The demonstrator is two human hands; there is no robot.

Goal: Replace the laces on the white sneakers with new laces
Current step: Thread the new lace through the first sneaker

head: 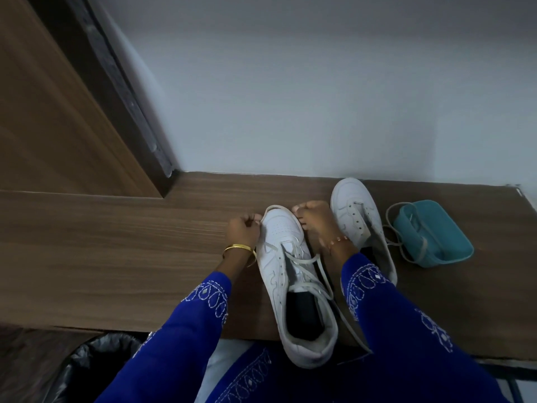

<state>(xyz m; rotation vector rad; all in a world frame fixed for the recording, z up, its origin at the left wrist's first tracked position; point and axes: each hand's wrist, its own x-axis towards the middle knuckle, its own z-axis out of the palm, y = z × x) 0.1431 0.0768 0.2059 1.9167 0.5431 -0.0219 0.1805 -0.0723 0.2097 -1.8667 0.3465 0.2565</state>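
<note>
Left hand [242,229] is curling, pinching the lace [302,261] beside the near sneaker [286,257] toe. Right hand [315,225] is gripping that toe's other side. Second sneaker [356,213] is lying just right; bare desk [116,242] is stretching left.

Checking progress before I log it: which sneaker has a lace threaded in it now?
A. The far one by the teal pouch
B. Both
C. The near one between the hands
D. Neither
C: a lace crosses the near sneaker; the far sneaker shows bare eyelets.
</note>
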